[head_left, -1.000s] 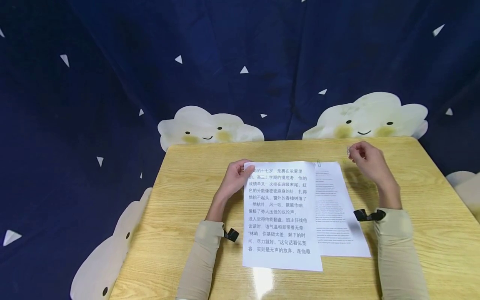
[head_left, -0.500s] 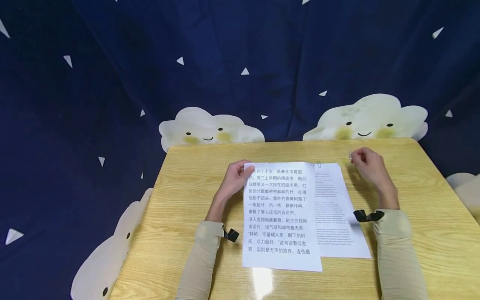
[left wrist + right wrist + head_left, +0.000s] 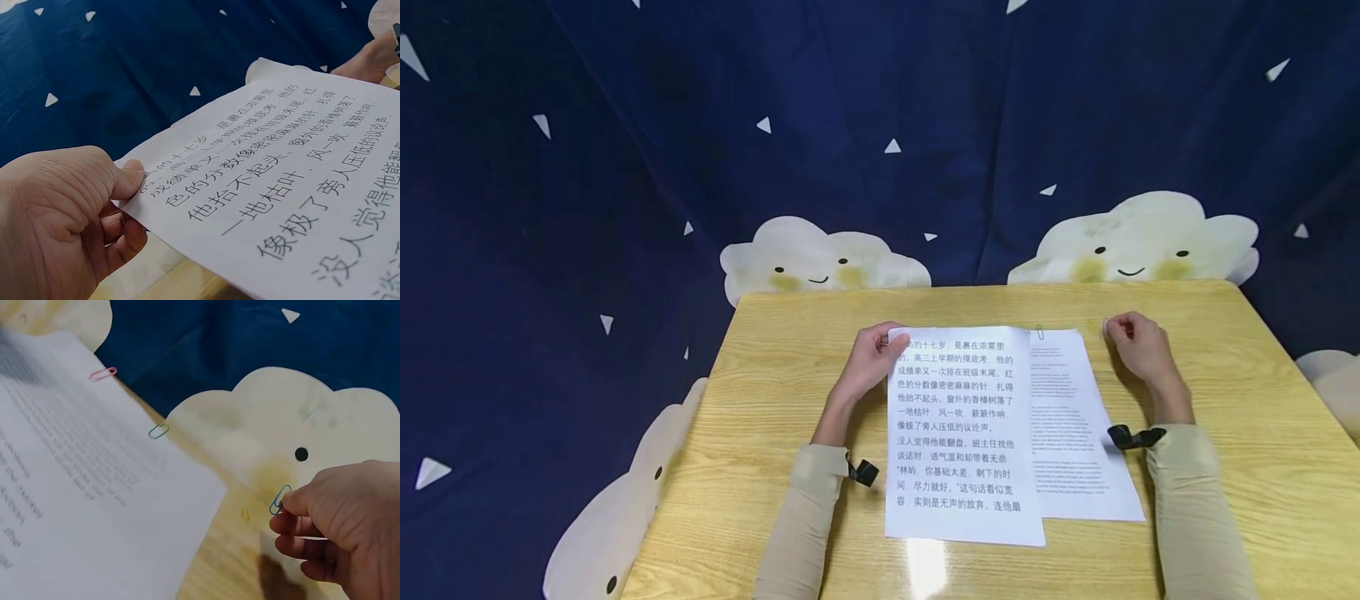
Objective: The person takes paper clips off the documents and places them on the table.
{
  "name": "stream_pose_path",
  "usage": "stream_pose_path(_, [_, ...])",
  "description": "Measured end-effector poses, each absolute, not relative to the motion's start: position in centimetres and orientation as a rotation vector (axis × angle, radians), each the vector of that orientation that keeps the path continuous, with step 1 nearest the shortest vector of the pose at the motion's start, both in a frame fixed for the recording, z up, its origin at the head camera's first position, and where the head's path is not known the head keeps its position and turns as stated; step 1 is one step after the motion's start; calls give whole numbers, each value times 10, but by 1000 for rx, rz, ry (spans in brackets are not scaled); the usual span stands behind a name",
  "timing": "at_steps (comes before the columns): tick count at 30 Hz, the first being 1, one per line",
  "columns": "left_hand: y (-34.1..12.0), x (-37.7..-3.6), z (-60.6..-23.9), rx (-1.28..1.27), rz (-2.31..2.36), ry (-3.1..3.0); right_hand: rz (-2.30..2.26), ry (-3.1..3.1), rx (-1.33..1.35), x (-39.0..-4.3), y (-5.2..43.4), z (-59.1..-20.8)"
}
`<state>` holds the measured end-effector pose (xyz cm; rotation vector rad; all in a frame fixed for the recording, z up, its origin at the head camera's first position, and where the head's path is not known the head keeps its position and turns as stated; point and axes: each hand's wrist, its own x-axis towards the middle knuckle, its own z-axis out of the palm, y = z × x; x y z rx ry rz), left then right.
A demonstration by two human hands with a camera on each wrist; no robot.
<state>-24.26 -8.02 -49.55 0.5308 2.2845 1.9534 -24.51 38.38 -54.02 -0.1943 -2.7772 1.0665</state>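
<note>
Right-hand grip point(image 3: 1141, 343): pinching blue paper clip point(image 3: 279, 499), moving nearer the person than a second ago, bringing it about level with the English-printed sheet point(image 3: 1078, 433), unattached. Left-hand grip point(image 3: 69, 206): pinching Chinese-printed sheet point(image 3: 958, 425) by upper-left corner.

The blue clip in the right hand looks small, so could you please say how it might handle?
The blue clip is probably light, being just thin wire. Its flat looped shape suggests that, laid down and pushed, it would slide rather than roll.

table point(image 3: 927, 568) glare (head cam), blurry sheet point(image 3: 106, 531) r. wrist
</note>
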Motion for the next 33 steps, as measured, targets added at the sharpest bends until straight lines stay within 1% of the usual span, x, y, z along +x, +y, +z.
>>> stream_pose_path(12, [-85, -241, -497, 546, 1942, 2298, 1111, -2747, -302, -249, 387, -561])
stream_pose_path(19, [-90, -242, -496, 549, 1911, 2319, 1124, -2738, -273, -249, 391, -568])
stream_pose_path(25, [-99, -246, -496, 563, 1880, 2355, 1112, -2793, -278, -254, 399, -568])
stream_pose_path(33, [-117, -252, -495, 406, 1940, 2391, 1174, -2929, -204, -267, 411, -554])
